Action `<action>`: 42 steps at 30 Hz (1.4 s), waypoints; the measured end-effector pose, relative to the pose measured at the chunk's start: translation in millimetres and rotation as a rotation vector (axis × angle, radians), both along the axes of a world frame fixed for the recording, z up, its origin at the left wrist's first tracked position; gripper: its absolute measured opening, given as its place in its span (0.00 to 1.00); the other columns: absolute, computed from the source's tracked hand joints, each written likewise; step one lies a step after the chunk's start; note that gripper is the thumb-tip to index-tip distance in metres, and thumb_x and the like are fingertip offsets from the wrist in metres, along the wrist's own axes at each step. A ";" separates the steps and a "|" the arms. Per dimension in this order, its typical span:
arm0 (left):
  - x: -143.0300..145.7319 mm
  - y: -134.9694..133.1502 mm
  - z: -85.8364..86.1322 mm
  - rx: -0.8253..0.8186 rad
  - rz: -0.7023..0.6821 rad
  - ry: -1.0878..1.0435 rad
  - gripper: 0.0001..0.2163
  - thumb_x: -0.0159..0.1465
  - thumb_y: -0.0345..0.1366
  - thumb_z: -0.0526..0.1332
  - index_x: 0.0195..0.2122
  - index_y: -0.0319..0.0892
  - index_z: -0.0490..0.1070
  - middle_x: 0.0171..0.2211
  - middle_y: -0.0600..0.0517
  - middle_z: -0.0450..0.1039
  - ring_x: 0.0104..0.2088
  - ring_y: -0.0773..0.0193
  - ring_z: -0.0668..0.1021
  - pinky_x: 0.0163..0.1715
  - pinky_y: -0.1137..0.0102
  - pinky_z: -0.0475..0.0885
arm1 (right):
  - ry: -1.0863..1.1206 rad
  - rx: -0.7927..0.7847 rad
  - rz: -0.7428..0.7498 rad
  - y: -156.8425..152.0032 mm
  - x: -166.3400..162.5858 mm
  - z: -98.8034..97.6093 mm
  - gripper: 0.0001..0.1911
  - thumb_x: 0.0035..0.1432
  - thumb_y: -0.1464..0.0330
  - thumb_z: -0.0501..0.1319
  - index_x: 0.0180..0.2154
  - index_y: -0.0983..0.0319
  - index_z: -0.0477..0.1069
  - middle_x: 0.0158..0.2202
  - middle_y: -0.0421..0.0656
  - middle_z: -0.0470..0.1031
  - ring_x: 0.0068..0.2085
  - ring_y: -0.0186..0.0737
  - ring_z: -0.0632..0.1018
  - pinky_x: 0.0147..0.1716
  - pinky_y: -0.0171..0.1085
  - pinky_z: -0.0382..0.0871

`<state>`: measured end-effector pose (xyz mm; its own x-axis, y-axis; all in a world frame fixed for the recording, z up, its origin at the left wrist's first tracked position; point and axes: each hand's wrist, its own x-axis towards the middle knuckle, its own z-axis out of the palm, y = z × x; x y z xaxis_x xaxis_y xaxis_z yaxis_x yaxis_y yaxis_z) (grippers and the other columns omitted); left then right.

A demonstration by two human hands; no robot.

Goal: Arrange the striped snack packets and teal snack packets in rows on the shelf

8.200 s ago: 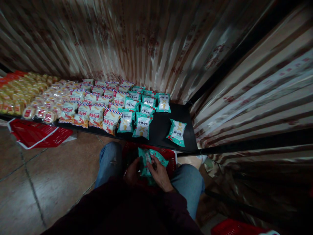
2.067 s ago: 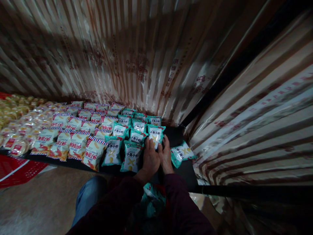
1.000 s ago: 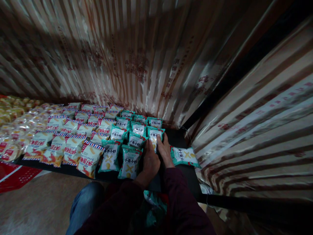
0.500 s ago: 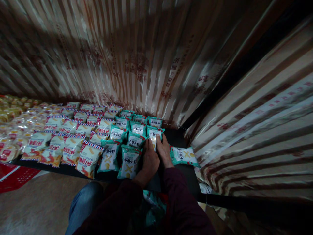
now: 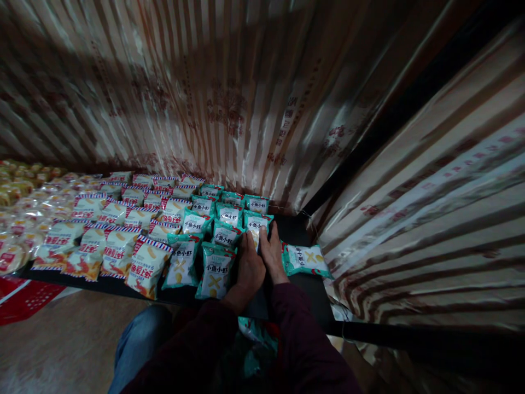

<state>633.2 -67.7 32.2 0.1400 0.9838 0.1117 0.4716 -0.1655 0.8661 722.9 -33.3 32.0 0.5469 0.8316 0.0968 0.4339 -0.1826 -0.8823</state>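
Between my two hands, a teal and white snack bag (image 5: 256, 221) stands tilted at the right end of its rows on a dark shelf (image 5: 301, 232). My left hand (image 5: 248, 272) presses the bag's lower left side, fingers together. On its right side, my right hand (image 5: 272, 253) lies along the edge with fingers touching the front. Another teal bag (image 5: 215, 272) stands just left of my left hand. To the right of my right hand, a single teal bag (image 5: 307, 259) lies on its side. The bag's lower part is hidden by my fingers.
Several white snack bags with striped tops (image 5: 146, 268) fill the shelf's middle. Round wrapped snacks (image 5: 16, 249) crowd its left. Pleated patterned sheeting (image 5: 229, 98) hangs behind and at the right. More teal packaging (image 5: 258, 336) shows below the shelf edge, near a red basket (image 5: 28, 301).
The view has shifted slightly. Both hands stay on the same snack bag, which looks hardly moved among its neighbours.
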 end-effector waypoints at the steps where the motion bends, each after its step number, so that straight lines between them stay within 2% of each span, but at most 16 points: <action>1: 0.1 -0.7 0.4 0.008 0.002 -0.006 0.34 0.58 0.21 0.48 0.67 0.36 0.47 0.67 0.39 0.51 0.68 0.53 0.53 0.66 0.53 0.52 | -0.010 0.008 0.001 -0.7 -1.0 0.3 0.46 0.57 0.44 0.48 0.64 0.71 0.53 0.66 0.60 0.56 0.66 0.55 0.59 0.63 0.54 0.50; 7: -2.7 -6.6 5.5 0.006 -0.027 0.034 0.29 0.62 0.24 0.48 0.66 0.33 0.48 0.68 0.35 0.46 0.69 0.51 0.50 0.66 0.53 0.51 | -0.120 0.051 0.012 -6.2 -4.4 1.9 0.43 0.59 0.47 0.47 0.64 0.73 0.52 0.66 0.62 0.54 0.66 0.55 0.58 0.64 0.55 0.49; 10: -3.9 -13.6 9.6 0.011 -0.061 0.076 0.26 0.65 0.28 0.48 0.65 0.29 0.51 0.68 0.32 0.41 0.69 0.48 0.46 0.66 0.52 0.50 | -0.208 0.102 0.023 -13.5 -3.3 0.6 0.40 0.61 0.50 0.45 0.64 0.72 0.53 0.65 0.61 0.57 0.66 0.53 0.60 0.63 0.54 0.52; 12: -4.5 -20.9 11.6 0.023 -0.083 0.099 0.25 0.66 0.28 0.49 0.64 0.30 0.53 0.69 0.32 0.40 0.69 0.48 0.44 0.66 0.51 0.49 | -0.262 0.138 0.019 -21.0 -1.8 -0.7 0.37 0.62 0.52 0.45 0.63 0.71 0.56 0.63 0.60 0.60 0.64 0.52 0.62 0.62 0.54 0.54; 15: -6.4 -35.7 12.8 0.038 -0.137 0.117 0.24 0.66 0.30 0.50 0.64 0.32 0.55 0.69 0.35 0.43 0.69 0.49 0.45 0.66 0.52 0.50 | -0.334 0.190 0.015 -36.8 -0.2 -2.2 0.32 0.63 0.55 0.47 0.61 0.68 0.59 0.61 0.58 0.65 0.63 0.50 0.65 0.61 0.55 0.58; 21: -16.9 -70.3 9.5 0.053 -0.242 0.160 0.24 0.65 0.32 0.51 0.62 0.30 0.59 0.66 0.35 0.52 0.68 0.49 0.52 0.66 0.53 0.54 | -0.427 0.265 0.018 -79.7 -6.4 -3.2 0.24 0.65 0.61 0.47 0.57 0.65 0.64 0.58 0.55 0.68 0.61 0.47 0.68 0.60 0.55 0.61; 25: -26.3 -93.1 -0.4 0.048 -0.306 0.184 0.26 0.63 0.30 0.51 0.64 0.31 0.57 0.65 0.36 0.57 0.66 0.50 0.58 0.64 0.53 0.58 | -0.428 0.246 0.044 -107.4 -13.2 -8.2 0.21 0.64 0.63 0.48 0.52 0.65 0.70 0.57 0.54 0.70 0.59 0.47 0.69 0.59 0.54 0.63; 29: -37.0 -114.6 -15.8 0.133 -0.377 0.228 0.28 0.62 0.29 0.51 0.64 0.31 0.56 0.64 0.36 0.58 0.66 0.50 0.59 0.64 0.53 0.59 | -0.396 0.222 0.071 -135.6 -21.4 -19.7 0.19 0.63 0.66 0.48 0.48 0.63 0.73 0.54 0.53 0.72 0.57 0.46 0.71 0.57 0.52 0.65; 36: -61.2 -143.7 -37.7 0.323 -0.432 0.256 0.23 0.63 0.29 0.52 0.60 0.31 0.63 0.60 0.36 0.65 0.65 0.51 0.61 0.63 0.52 0.62 | -0.363 0.238 0.089 -188.4 -44.6 -39.6 0.18 0.61 0.70 0.48 0.46 0.62 0.74 0.50 0.52 0.75 0.52 0.45 0.73 0.53 0.51 0.69; 40: -79.4 -162.0 -51.3 0.330 -0.480 0.237 0.22 0.65 0.30 0.50 0.60 0.31 0.62 0.61 0.37 0.63 0.66 0.52 0.58 0.63 0.52 0.62 | -0.387 0.279 0.109 -214.8 -61.8 -49.3 0.19 0.60 0.73 0.48 0.45 0.60 0.74 0.46 0.49 0.76 0.49 0.43 0.75 0.51 0.49 0.70; 42: -87.8 -170.8 -63.3 0.268 -0.519 0.255 0.22 0.66 0.31 0.50 0.61 0.32 0.61 0.63 0.38 0.61 0.67 0.53 0.56 0.63 0.53 0.60 | -0.408 0.292 0.142 -225.4 -71.3 -55.5 0.19 0.60 0.73 0.48 0.46 0.60 0.74 0.46 0.48 0.76 0.49 0.43 0.74 0.50 0.48 0.70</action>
